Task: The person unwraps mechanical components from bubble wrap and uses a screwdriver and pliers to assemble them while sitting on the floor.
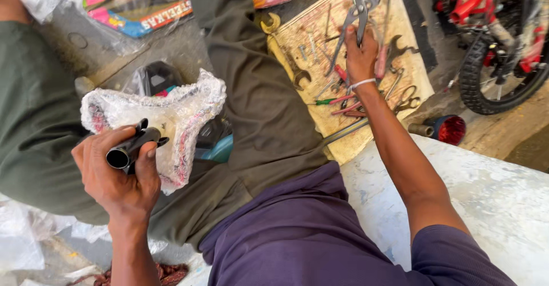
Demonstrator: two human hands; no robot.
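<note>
— Head view had the left hand [117, 174] closed around a black tube [128, 149], didn't it?

— Yes, fingers wrapped tight about the tube, its open end facing the camera. The tube joined a bicycle saddle in plastic wrap [166, 114], which sat at one o'clock from that hand, resting over the lap.

— And the right hand [361, 54]?

— It lay well apart, at two o'clock, on the wooden board [320, 34]. Its fingers were curled among the tools, touching the handles of grey pliers [357, 6]; whether they actually gripped them, I could not tell.

— What looked risky to you?

— The saddle was held by one hand only, so I judged it could tip off the lap if that grip loosened. The plastic looked slick too.

— Anything at the board?

— Spanners [294, 72], screwdrivers and scissors [407, 98] lay crowded together. Reaching there without looking closely could nick a finger, or knock tools towards the red-and-black bicycle [497, 46] at three o'clock.
</note>
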